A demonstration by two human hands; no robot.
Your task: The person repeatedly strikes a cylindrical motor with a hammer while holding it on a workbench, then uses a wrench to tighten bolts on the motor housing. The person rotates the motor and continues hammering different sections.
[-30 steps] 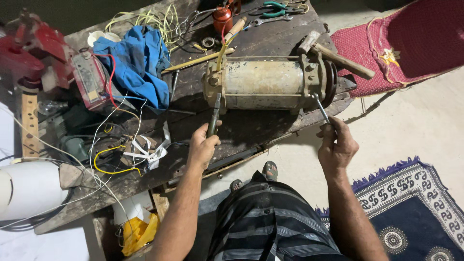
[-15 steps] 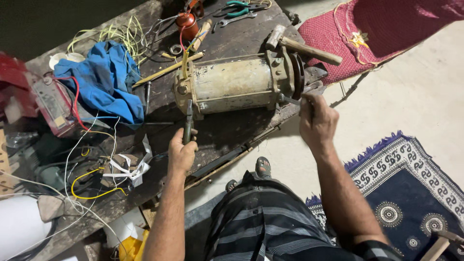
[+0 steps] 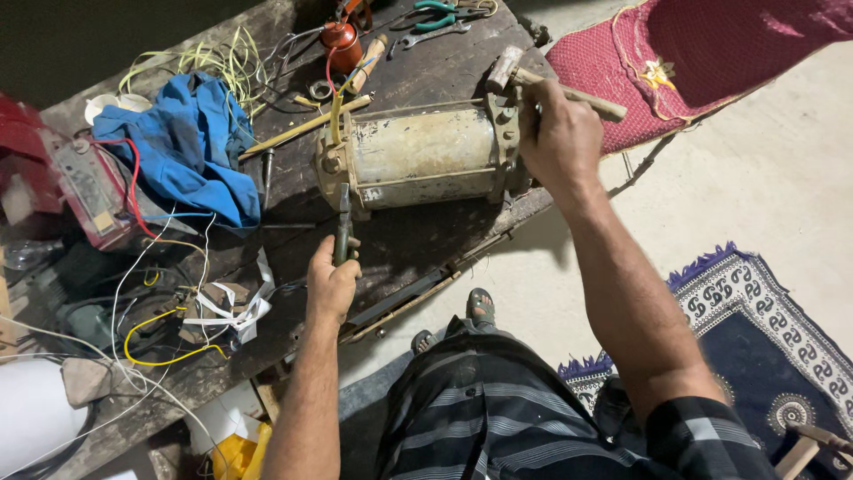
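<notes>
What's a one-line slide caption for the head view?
Left hand holds a dark metal tool against a rusty beige cylindrical motor; right hand grips its far end on a cluttered wooden workbench.

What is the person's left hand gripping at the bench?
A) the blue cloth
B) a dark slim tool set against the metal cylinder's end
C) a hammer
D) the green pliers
B: the left hand grips a dark slim tool whose tip meets the near end of the metal cylinder.

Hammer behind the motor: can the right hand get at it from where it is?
Probably yes. The right hand sits at the motor end, right beside the hammer handle, with nothing between them. The left hand holds a tool.
</notes>
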